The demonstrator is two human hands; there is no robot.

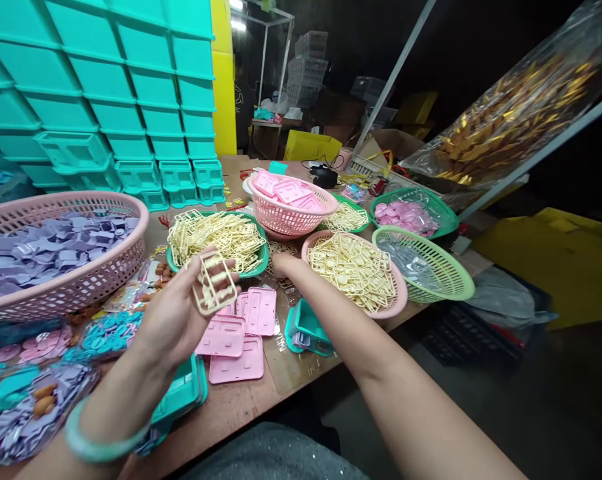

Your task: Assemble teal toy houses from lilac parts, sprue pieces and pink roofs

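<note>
My left hand point(175, 317), palm up, holds a cream plastic sprue frame point(215, 283) with small moulded parts inside its outline. Just behind it, a green basket point(267, 257) is heaped with similar cream frames. My right hand point(283, 265) reaches between that basket and a pink basket point(401, 293) of cream pieces. Its fingers are mostly out of sight, close to a small pile of frames point(281, 248) on the table. Several flat pink plastic panels point(238, 360) lie below and between my hands. A small teal box point(313, 327) sits under my right forearm.
Teal boxes point(111, 73) are stacked high at the back left. A large pink basket point(141, 233) of lilac parts stands left, with bagged parts point(45, 407) before it. Pink panels fill a raised basket point(291, 217) at centre. A light green basket point(455, 277) stands at the right.
</note>
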